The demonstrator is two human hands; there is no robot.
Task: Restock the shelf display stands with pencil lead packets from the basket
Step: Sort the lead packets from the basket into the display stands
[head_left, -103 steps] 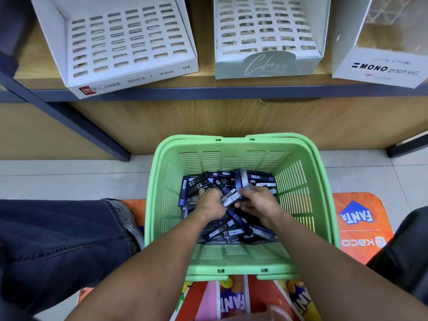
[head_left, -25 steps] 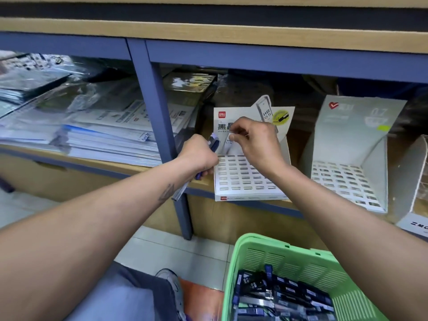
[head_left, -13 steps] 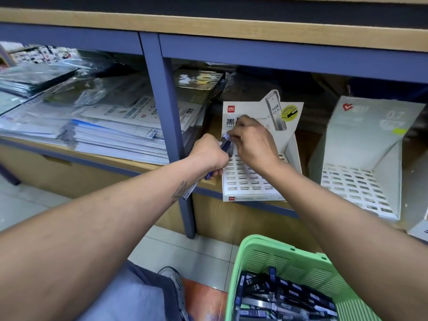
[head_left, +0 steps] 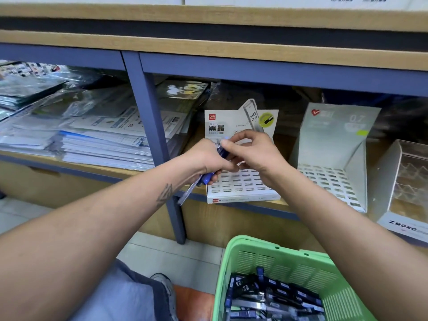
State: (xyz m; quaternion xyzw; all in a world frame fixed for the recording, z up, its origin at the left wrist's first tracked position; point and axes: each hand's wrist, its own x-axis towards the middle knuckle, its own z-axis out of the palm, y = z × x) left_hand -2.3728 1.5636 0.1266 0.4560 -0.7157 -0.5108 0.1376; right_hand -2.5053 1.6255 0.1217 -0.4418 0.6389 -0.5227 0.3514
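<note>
A bunch of packets (head_left: 209, 169) is gripped in the left hand (head_left: 203, 159) above the display stand (head_left: 243, 193); one top end is pinched, apparently, by the right hand (head_left: 250, 151). Light, stiff, slick; best taken by the ends.

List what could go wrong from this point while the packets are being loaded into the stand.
1. The left hand grips a bunch of blue pencil lead packets while the right hand pinches the top of one; pulling it could loosen the others, which might drop to the floor.
2. The white slotted cardboard display stand overhangs the wooden shelf edge; pushing packets in could tip or shift it.
</note>
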